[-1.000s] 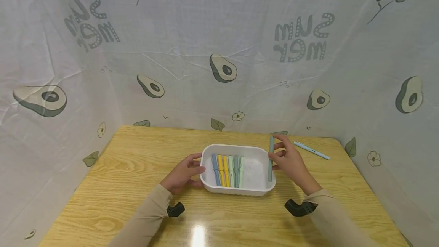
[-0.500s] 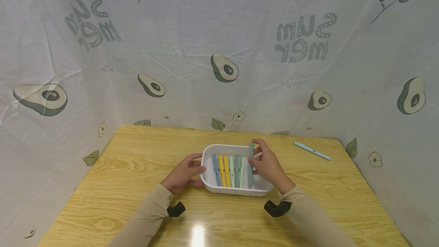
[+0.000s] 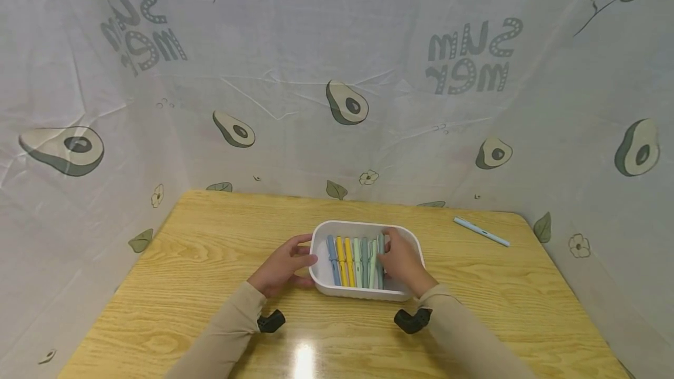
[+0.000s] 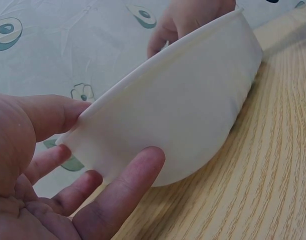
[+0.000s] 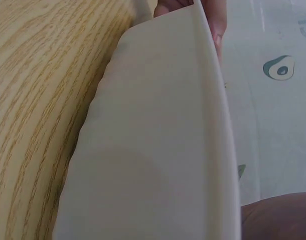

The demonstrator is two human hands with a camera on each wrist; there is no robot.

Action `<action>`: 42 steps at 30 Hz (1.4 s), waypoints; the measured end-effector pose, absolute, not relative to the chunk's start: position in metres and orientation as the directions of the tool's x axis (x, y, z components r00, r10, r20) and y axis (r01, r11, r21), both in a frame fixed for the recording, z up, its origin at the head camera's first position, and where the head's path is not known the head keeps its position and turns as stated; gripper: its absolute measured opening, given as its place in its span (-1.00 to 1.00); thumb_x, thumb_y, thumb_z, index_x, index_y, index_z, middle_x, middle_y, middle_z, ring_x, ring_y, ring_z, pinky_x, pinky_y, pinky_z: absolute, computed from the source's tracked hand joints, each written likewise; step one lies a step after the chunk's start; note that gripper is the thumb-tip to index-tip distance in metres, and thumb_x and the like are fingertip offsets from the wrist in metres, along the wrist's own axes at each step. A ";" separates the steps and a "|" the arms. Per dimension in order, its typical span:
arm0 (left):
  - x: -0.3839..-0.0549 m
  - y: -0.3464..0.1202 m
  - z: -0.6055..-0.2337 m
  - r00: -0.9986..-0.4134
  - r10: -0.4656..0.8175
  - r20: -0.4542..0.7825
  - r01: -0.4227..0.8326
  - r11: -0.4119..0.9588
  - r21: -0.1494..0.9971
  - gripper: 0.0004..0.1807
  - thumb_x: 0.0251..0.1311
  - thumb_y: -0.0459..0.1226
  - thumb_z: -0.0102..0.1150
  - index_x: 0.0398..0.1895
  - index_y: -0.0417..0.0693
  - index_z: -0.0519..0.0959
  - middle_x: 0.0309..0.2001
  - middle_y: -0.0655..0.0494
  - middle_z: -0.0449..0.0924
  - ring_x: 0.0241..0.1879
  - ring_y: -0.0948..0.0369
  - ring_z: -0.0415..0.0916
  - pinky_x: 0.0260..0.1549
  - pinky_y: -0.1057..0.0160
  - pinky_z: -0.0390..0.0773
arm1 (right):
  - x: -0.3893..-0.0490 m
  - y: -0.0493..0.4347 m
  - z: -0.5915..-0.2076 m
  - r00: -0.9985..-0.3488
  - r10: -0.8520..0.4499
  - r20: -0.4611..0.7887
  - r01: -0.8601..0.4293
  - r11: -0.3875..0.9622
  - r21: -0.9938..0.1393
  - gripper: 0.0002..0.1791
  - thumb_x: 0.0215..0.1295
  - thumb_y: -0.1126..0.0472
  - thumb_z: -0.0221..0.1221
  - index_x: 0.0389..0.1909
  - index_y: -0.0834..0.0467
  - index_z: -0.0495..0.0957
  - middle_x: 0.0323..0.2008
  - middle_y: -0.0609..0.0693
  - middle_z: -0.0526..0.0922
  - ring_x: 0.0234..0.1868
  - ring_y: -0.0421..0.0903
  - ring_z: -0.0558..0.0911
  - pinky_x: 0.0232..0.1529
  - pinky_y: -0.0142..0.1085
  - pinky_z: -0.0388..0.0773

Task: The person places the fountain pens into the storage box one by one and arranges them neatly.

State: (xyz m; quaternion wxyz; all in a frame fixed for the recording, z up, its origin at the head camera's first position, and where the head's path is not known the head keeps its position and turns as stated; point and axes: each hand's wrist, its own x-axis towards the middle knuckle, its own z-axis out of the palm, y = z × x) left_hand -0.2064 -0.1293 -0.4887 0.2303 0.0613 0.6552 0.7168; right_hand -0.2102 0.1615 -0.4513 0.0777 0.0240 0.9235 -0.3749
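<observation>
My right hand (image 3: 402, 259) reaches down into the white plastic tray (image 3: 418, 244) and pinches a grey-green pen (image 3: 381, 262) at the right end of the row. Side by side to its left lie a blue pen (image 3: 334, 262), two yellow pens (image 3: 341, 262), and pale green and grey-green pens (image 3: 365, 262). My left hand (image 3: 284, 265) holds the tray's left end, thumb over the rim. In the left wrist view, fingers (image 4: 128, 185) spread against the outer wall. In the right wrist view the tray's side (image 5: 143, 125) hides the pens and most of the right hand (image 5: 278, 220).
A light blue pen (image 3: 481, 231) lies slantwise on the wooden table (image 3: 237, 221), right of the tray and toward the back. A pale printed cloth (image 3: 284, 133) hangs behind the table and along both sides. Black devices (image 3: 413, 320) sit at both wrists.
My right hand has carried the grey-green pen leftward from the tray's right rim and lowered it beside the row. The left hand and tray have stayed in place.
</observation>
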 end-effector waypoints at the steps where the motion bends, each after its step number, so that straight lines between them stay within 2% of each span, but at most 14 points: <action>1: -0.206 -0.129 -0.488 -0.886 0.411 -0.214 -0.250 -0.035 0.968 -0.29 0.45 -0.28 0.23 0.59 -0.06 0.20 0.39 -0.34 0.32 0.08 -0.09 0.62 -0.14 -0.09 0.79 | -0.210 0.162 -0.452 -0.985 -0.017 -0.170 0.104 0.730 -0.675 -0.29 0.38 0.41 0.24 0.50 0.29 0.20 -0.16 0.15 0.54 -0.29 -0.03 0.57 -0.47 -0.27 0.66; 7: -0.208 -0.128 -0.489 -0.884 0.423 -0.197 -0.239 -0.048 0.970 -0.28 0.45 -0.29 0.23 0.59 -0.07 0.19 0.39 -0.35 0.33 0.05 -0.09 0.64 -0.15 -0.10 0.79 | -0.210 0.164 -0.454 -0.980 -0.058 -0.193 0.072 0.792 -0.606 -0.40 0.40 0.39 0.18 0.39 0.44 0.24 -0.02 0.27 0.60 -0.18 0.01 0.60 -0.24 -0.19 0.66; 10: -0.208 -0.128 -0.489 -0.882 0.432 -0.190 -0.236 -0.054 0.970 -0.28 0.45 -0.29 0.23 0.59 -0.08 0.18 0.39 -0.35 0.33 0.04 -0.09 0.65 -0.14 -0.11 0.79 | -0.209 0.164 -0.451 -0.979 -0.066 -0.195 0.064 0.804 -0.591 -0.39 0.40 0.40 0.16 0.40 0.46 0.22 0.08 0.33 0.58 -0.21 0.00 0.60 -0.27 -0.20 0.65; 12: -0.208 -0.128 -0.489 -0.881 0.433 -0.191 -0.238 -0.056 0.970 -0.28 0.45 -0.29 0.23 0.59 -0.07 0.18 0.39 -0.35 0.33 0.05 -0.09 0.65 -0.14 -0.11 0.79 | -0.207 0.163 -0.449 -0.976 -0.066 -0.205 0.071 0.800 -0.595 -0.39 0.40 0.42 0.15 0.41 0.47 0.20 0.10 0.35 0.56 -0.29 -0.02 0.61 -0.38 -0.24 0.64; 15: -0.208 -0.127 -0.487 -0.881 0.437 -0.184 -0.229 -0.053 0.972 -0.27 0.45 -0.29 0.23 0.60 -0.09 0.17 0.39 -0.37 0.32 0.05 -0.10 0.64 -0.14 -0.11 0.79 | -0.207 0.162 -0.447 -0.972 -0.062 -0.226 0.093 0.782 -0.616 -0.38 0.41 0.41 0.15 0.43 0.44 0.20 0.03 0.33 0.59 -0.45 -0.05 0.62 -0.52 -0.28 0.62; 18: -0.208 -0.127 -0.486 -0.883 0.430 -0.188 -0.229 -0.044 0.972 -0.27 0.45 -0.28 0.24 0.60 -0.08 0.18 0.39 -0.37 0.32 0.05 -0.10 0.64 -0.15 -0.10 0.79 | -0.208 0.162 -0.448 -0.970 -0.071 -0.233 0.095 0.770 -0.631 -0.38 0.43 0.41 0.16 0.43 0.44 0.18 -0.10 0.30 0.62 -0.57 -0.06 0.63 -0.57 -0.27 0.64; 24: -0.208 -0.128 -0.487 -0.888 0.412 -0.203 -0.239 -0.039 0.970 -0.29 0.44 -0.28 0.24 0.58 -0.04 0.21 0.39 -0.34 0.33 0.04 -0.09 0.65 -0.15 -0.10 0.79 | -0.208 0.162 -0.448 -0.967 -0.086 -0.241 0.096 0.751 -0.653 -0.36 0.42 0.38 0.19 0.43 0.44 0.18 -0.31 0.19 0.61 -0.63 -0.06 0.63 -0.59 -0.26 0.64; 27: -0.207 -0.129 -0.489 -0.889 0.410 -0.206 -0.243 -0.040 0.969 -0.29 0.45 -0.29 0.24 0.58 -0.04 0.21 0.39 -0.33 0.33 0.04 -0.08 0.65 -0.14 -0.11 0.79 | -0.206 0.165 -0.446 -0.964 -0.095 -0.249 0.099 0.741 -0.664 -0.32 0.40 0.36 0.22 0.44 0.43 0.17 -0.32 0.17 0.58 -0.58 -0.04 0.62 -0.56 -0.27 0.63; 32: -0.207 -0.129 -0.489 -0.889 0.408 -0.206 -0.243 -0.042 0.969 -0.29 0.44 -0.29 0.25 0.58 -0.05 0.21 0.38 -0.33 0.34 0.04 -0.06 0.65 -0.13 -0.11 0.79 | -0.202 0.175 -0.439 -0.972 -0.109 -0.210 0.071 0.714 -0.696 -0.30 0.42 0.28 0.25 0.47 0.39 0.20 -0.11 0.21 0.53 -0.42 -0.02 0.64 -0.46 -0.23 0.70; 35: -0.207 -0.129 -0.489 -0.890 0.407 -0.205 -0.244 -0.044 0.969 -0.28 0.43 -0.28 0.27 0.58 -0.05 0.21 0.38 -0.33 0.35 0.04 -0.06 0.65 -0.14 -0.11 0.79 | -0.199 0.186 -0.434 -0.984 -0.136 -0.115 -0.017 0.715 -0.699 -0.34 0.43 0.25 0.25 0.44 0.37 0.27 -0.01 0.24 0.56 -0.21 0.03 0.67 -0.26 -0.14 0.75; 38: -0.206 -0.128 -0.489 -0.890 0.406 -0.206 -0.244 -0.043 0.969 -0.28 0.43 -0.28 0.26 0.58 -0.05 0.21 0.38 -0.33 0.35 0.05 -0.06 0.64 -0.14 -0.10 0.79 | -0.197 0.200 -0.429 -0.988 -0.157 -0.007 -0.110 0.722 -0.683 -0.40 0.43 0.26 0.26 0.41 0.35 0.34 0.04 0.25 0.59 0.00 0.09 0.64 -0.02 -0.02 0.70; 40: -0.206 -0.128 -0.490 -0.889 0.409 -0.207 -0.245 -0.042 0.969 -0.29 0.44 -0.29 0.24 0.58 -0.06 0.20 0.38 -0.33 0.35 0.06 -0.07 0.64 -0.14 -0.10 0.79 | -0.195 0.210 -0.426 -0.986 -0.161 0.050 -0.152 0.720 -0.677 -0.44 0.44 0.27 0.25 0.38 0.34 0.36 0.05 0.25 0.59 0.06 0.10 0.62 0.07 0.03 0.66; 42: -0.206 -0.128 -0.490 -0.888 0.409 -0.209 -0.247 -0.041 0.968 -0.29 0.45 -0.30 0.23 0.58 -0.05 0.20 0.39 -0.33 0.35 0.06 -0.08 0.64 -0.14 -0.10 0.79 | -0.194 0.220 -0.424 -0.983 -0.151 0.101 -0.179 0.709 -0.682 -0.48 0.46 0.29 0.24 0.36 0.32 0.39 0.05 0.24 0.59 0.06 0.11 0.62 0.06 0.04 0.67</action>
